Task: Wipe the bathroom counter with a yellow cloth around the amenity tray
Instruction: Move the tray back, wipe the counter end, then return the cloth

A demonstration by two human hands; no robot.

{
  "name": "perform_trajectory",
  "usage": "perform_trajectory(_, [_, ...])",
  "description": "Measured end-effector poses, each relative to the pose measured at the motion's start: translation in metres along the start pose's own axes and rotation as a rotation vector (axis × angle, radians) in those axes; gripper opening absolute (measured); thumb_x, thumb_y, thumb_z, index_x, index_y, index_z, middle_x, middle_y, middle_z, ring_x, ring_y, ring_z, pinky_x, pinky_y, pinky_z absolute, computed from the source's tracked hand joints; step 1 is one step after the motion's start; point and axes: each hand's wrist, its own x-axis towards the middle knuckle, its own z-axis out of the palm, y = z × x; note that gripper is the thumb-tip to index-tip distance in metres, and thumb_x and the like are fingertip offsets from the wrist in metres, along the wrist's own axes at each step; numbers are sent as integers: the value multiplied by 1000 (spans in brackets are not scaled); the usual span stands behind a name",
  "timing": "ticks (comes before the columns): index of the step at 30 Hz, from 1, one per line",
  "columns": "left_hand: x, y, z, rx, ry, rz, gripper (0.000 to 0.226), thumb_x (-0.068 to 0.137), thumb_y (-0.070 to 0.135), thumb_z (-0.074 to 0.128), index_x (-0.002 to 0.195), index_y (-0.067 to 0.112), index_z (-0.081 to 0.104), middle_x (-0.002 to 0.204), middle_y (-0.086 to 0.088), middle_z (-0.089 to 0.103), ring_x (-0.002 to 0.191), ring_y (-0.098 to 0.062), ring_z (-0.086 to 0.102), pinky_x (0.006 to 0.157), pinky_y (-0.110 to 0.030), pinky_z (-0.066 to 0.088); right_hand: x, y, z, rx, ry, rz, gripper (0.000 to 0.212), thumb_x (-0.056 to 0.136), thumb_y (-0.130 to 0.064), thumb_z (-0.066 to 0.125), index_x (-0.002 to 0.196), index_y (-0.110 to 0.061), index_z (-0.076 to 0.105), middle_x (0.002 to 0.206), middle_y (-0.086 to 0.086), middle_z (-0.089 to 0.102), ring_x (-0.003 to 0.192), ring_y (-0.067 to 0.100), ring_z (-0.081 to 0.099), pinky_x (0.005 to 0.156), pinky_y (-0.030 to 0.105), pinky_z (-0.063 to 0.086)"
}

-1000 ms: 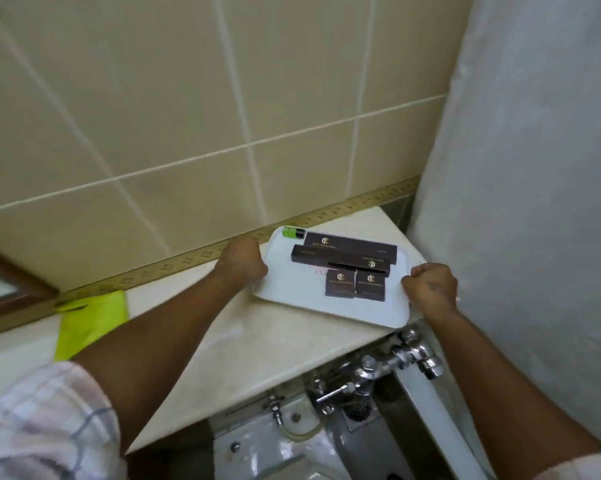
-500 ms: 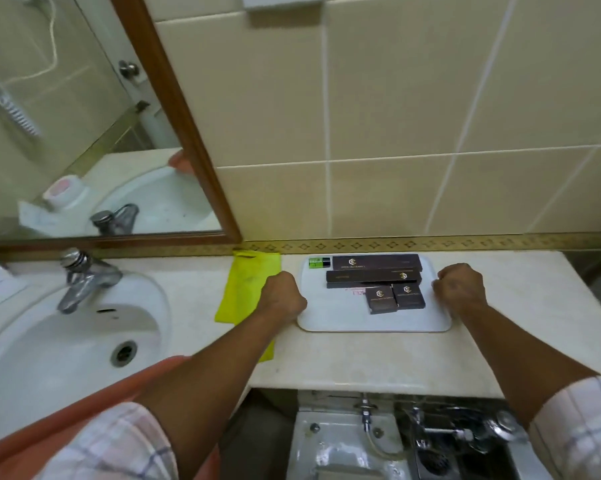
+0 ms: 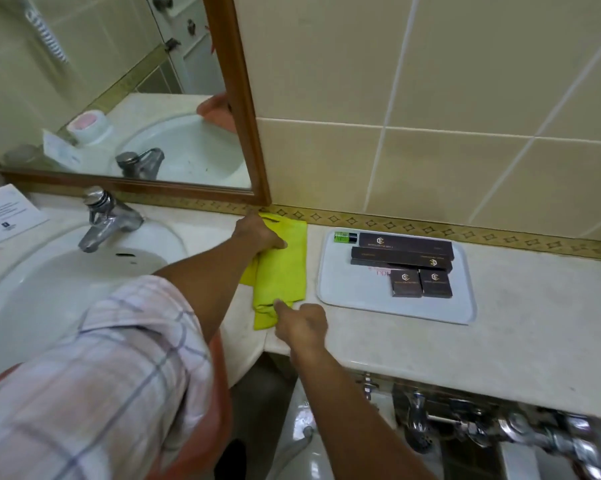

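Observation:
A folded yellow cloth (image 3: 287,271) lies on the beige counter (image 3: 521,327) between the basin and the white amenity tray (image 3: 354,294). My left hand (image 3: 257,233) grips the cloth's far left edge, bunching it. My right hand (image 3: 302,325) is at the cloth's near end with its fingers curled and one fingertip on the fabric; whether it pinches the cloth is hidden. The tray sits just right of the cloth, apart from both hands. It holds dark boxes (image 3: 404,251) and a small green bottle (image 3: 344,237).
A white basin (image 3: 49,292) with a chrome tap (image 3: 101,220) is on the left, with a printed card (image 3: 4,213) behind it. A wood-framed mirror (image 3: 119,98) hangs above. Chrome pipes (image 3: 500,427) run under the counter's front edge.
Both hands have let go of the tray's sides and moved left to the yellow cloth. The view has swung further left toward the basin.

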Motion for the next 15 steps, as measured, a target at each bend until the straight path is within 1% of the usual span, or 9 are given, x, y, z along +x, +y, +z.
perform_trajectory(1, [4, -2, 2, -35, -18, -8, 92, 57, 44, 90, 129, 2, 50, 132, -17, 56, 121, -32, 54, 94, -37, 49, 6, -8, 12, 70, 16, 53, 60, 75, -44, 76, 107, 4, 58, 109, 13, 65, 98, 27, 67, 86, 33, 54])
perform_trajectory(2, [7, -3, 2, -75, -38, -14, 89, 58, 41, 90, 128, 2, 51, 130, -17, 57, 119, -32, 55, 93, -36, 50, 10, -15, 19, 151, 24, 92, 63, 75, -43, 76, 110, 6, 57, 111, 16, 66, 91, 33, 71, 79, 39, 59])
perform_trajectory(4, [11, -8, 5, -119, -71, 0, 82, 61, 36, 90, 126, 1, 54, 128, -17, 60, 116, -31, 58, 92, -37, 51, 12, -25, 25, 264, 37, 130, 57, 78, -41, 73, 108, 6, 56, 99, 22, 71, 62, 35, 73, 58, 44, 63])
perform_trajectory(5, [12, -10, 7, -124, -75, 20, 77, 63, 35, 88, 124, 2, 56, 126, -16, 61, 115, -31, 59, 92, -37, 51, 14, -27, 25, 275, 50, 138, 52, 81, -40, 70, 104, 5, 57, 90, 23, 72, 51, 34, 71, 54, 44, 62])
perform_trajectory(7, [13, -17, 9, -140, -59, 67, 61, 66, 33, 85, 116, 5, 63, 120, -15, 65, 111, -31, 61, 90, -37, 52, 19, -29, 27, 259, 79, 119, 39, 86, -35, 64, 95, 3, 59, 76, 21, 72, 43, 31, 68, 51, 45, 61])
perform_trajectory(9, [12, -25, 7, -244, -46, 86, 46, 66, 26, 84, 105, 8, 70, 113, -13, 69, 104, -32, 63, 87, -36, 53, 21, -29, 28, 228, 91, 84, 27, 89, -26, 59, 92, 1, 60, 76, 19, 69, 38, 28, 66, 50, 45, 61])
perform_trajectory(11, [10, -35, -1, -454, -110, 61, 38, 63, 15, 84, 99, 7, 73, 106, -14, 72, 97, -32, 67, 87, -42, 56, 19, -28, 29, 226, 70, 69, 18, 88, -19, 56, 93, -1, 58, 83, 20, 66, 32, 24, 62, 44, 39, 59])
perform_trajectory(13, [5, -43, -13, -611, -194, 44, 35, 61, 5, 83, 94, 7, 73, 101, -17, 73, 91, -34, 70, 84, -49, 58, 14, -22, 27, 245, 36, 62, 16, 87, -17, 56, 91, -2, 58, 91, 24, 65, 30, 23, 60, 38, 31, 54])
perform_trajectory(15, [1, -43, -22, -678, -282, 54, 32, 61, 0, 81, 91, 7, 72, 97, -18, 74, 85, -34, 72, 80, -51, 59, 7, -15, 20, 249, 10, 48, 18, 87, -20, 59, 92, -4, 58, 96, 26, 66, 31, 22, 60, 37, 29, 51])
